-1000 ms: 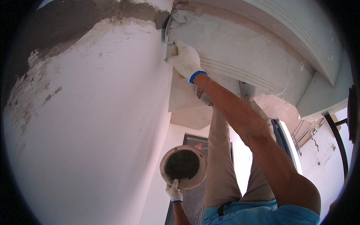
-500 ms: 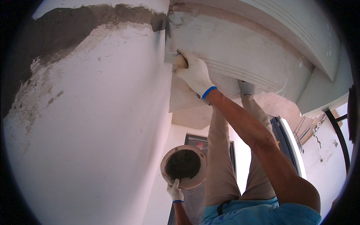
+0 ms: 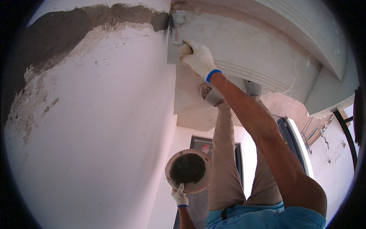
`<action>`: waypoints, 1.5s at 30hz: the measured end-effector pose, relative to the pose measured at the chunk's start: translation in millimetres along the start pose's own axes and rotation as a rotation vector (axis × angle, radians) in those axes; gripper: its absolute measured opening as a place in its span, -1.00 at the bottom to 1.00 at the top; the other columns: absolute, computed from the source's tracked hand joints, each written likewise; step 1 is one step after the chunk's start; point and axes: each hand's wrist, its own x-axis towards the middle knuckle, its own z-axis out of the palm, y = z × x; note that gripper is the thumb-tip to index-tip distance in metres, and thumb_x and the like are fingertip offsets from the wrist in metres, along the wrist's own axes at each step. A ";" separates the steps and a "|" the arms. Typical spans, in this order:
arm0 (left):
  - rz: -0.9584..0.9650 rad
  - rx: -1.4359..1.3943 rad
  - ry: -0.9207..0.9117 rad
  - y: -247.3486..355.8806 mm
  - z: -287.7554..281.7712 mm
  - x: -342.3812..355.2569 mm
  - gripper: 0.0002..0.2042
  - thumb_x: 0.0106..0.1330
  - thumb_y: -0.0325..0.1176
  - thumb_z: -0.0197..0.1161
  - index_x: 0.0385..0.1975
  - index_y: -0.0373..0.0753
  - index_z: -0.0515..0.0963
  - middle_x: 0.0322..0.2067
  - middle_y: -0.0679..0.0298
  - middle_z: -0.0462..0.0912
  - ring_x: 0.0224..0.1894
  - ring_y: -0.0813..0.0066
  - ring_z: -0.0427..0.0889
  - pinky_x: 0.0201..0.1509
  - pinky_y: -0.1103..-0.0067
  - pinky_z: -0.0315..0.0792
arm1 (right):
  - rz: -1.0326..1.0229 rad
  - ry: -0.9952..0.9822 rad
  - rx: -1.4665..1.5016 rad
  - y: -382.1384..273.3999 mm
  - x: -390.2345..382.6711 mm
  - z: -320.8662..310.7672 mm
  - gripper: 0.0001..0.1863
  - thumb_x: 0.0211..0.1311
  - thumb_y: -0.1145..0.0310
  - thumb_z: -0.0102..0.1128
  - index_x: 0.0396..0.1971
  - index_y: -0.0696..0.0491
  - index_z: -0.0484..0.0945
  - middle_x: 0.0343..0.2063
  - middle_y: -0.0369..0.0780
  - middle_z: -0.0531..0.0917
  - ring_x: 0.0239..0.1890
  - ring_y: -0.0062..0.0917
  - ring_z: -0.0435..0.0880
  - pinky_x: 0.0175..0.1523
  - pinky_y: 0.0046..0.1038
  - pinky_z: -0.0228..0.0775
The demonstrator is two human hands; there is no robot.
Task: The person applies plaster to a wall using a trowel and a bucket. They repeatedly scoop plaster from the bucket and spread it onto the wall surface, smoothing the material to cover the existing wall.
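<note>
My right hand (image 3: 197, 58), in a white glove with a blue cuff, is shut on a small flat plastering tool (image 3: 176, 44). The tool's blade rests against the end of a white ridged moulding (image 3: 251, 53), at the corner where it meets the wall. My left hand (image 3: 179, 195), also gloved, grips the rim of a round pinkish pan (image 3: 170, 179) from below. The pan holds dark grey mortar (image 3: 187, 168) and sits low, beside my legs.
A white plastered wall (image 3: 99, 126) fills the left, with a rough band of grey mortar (image 3: 95, 17) along its top. My feet in sandals (image 3: 211, 94) stand on a ledge. A dark window frame (image 3: 295, 137) and black railing (image 3: 345, 129) lie to the right.
My right hand slid down along the moulding's end with the tool, then came back up toward the corner. The pan in my left hand has stayed about where it was.
</note>
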 end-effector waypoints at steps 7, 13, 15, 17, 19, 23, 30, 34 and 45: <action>0.005 -0.020 0.036 4.2 4.8 -0.7 -0.56 0.29 -0.60 0.41 0.18 -0.50 0.57 0.05 0.08 0.71 0.01 0.26 0.72 0.15 0.37 0.60 | 0.007 -0.048 -0.069 -2.8 5.8 1.1 -0.28 0.03 0.33 0.45 0.30 0.10 0.58 -0.13 0.00 0.76 -0.07 -0.15 0.76 0.08 -0.30 0.57; -0.007 -0.029 0.026 3.5 4.0 1.1 -0.56 0.29 -0.60 0.40 0.19 -0.51 0.57 0.06 0.07 0.71 0.03 0.27 0.71 0.17 0.40 0.59 | 0.000 -0.010 0.058 -28.0 -7.8 15.3 -0.56 0.01 0.31 0.49 -0.06 0.09 0.64 -0.32 -0.04 0.73 -0.19 -0.05 0.74 -0.09 -0.15 0.56; -0.005 -0.024 0.018 5.3 3.1 1.3 -0.55 0.29 -0.60 0.39 0.20 -0.51 0.57 0.07 0.07 0.71 0.03 0.26 0.71 0.18 0.40 0.58 | 0.012 -0.029 0.063 -40.8 -15.5 18.3 -0.58 0.01 0.31 0.51 -0.12 0.09 0.61 -0.33 -0.05 0.71 -0.18 -0.03 0.73 -0.09 -0.11 0.54; 0.004 -0.015 0.000 7.5 2.2 3.7 -0.55 0.30 -0.60 0.40 0.21 -0.51 0.56 0.07 0.07 0.71 0.04 0.26 0.71 0.18 0.39 0.58 | -0.016 0.011 -0.011 -49.3 -22.4 27.0 -0.56 0.02 0.31 0.52 -0.09 0.07 0.57 -0.27 -0.04 0.70 -0.14 0.00 0.72 -0.06 -0.07 0.53; 0.005 -0.008 -0.008 12.1 2.9 3.8 -0.54 0.30 -0.59 0.40 0.22 -0.50 0.55 0.07 0.07 0.71 0.04 0.26 0.71 0.18 0.39 0.59 | -0.012 0.017 -0.053 -60.4 -30.3 33.7 -0.51 0.03 0.31 0.52 -0.03 0.06 0.54 -0.20 -0.02 0.69 -0.10 0.02 0.71 -0.02 -0.04 0.53; -0.004 -0.008 -0.002 12.8 2.2 2.0 -0.53 0.30 -0.58 0.42 0.22 -0.49 0.55 0.06 0.09 0.71 0.04 0.26 0.71 0.14 0.39 0.60 | 0.041 -0.058 -0.037 -78.7 -54.4 35.8 -0.42 0.05 0.32 0.50 0.10 0.04 0.50 -0.09 0.01 0.67 -0.05 0.04 0.70 0.01 -0.03 0.53; 0.010 0.003 -0.001 8.5 -4.2 6.1 -0.53 0.29 -0.56 0.44 0.21 -0.46 0.56 0.05 0.10 0.71 -0.01 0.27 0.73 0.02 0.40 0.65 | 0.049 0.031 0.018 -42.4 -75.1 18.4 -0.40 0.01 0.31 0.48 0.12 0.04 0.52 -0.07 -0.01 0.68 0.00 0.03 0.69 0.04 -0.05 0.54; 0.018 0.019 0.022 9.9 -0.6 3.7 -0.55 0.28 -0.56 0.44 0.19 -0.45 0.57 0.04 0.10 0.72 -0.02 0.27 0.73 0.01 0.40 0.66 | 0.197 -0.087 0.013 -32.9 -45.6 12.7 -0.46 0.01 0.30 0.47 0.04 0.08 0.55 -0.07 0.00 0.69 -0.01 0.01 0.70 0.06 -0.06 0.54; 0.021 0.055 0.008 15.4 0.2 0.8 -0.57 0.30 -0.56 0.43 0.18 -0.45 0.58 0.04 0.11 0.72 -0.01 0.27 0.72 0.05 0.39 0.65 | 0.129 -0.096 -0.069 -90.2 -61.9 35.4 -0.42 0.03 0.28 0.51 0.07 0.11 0.55 -0.02 0.02 0.69 0.02 0.03 0.69 0.08 -0.04 0.54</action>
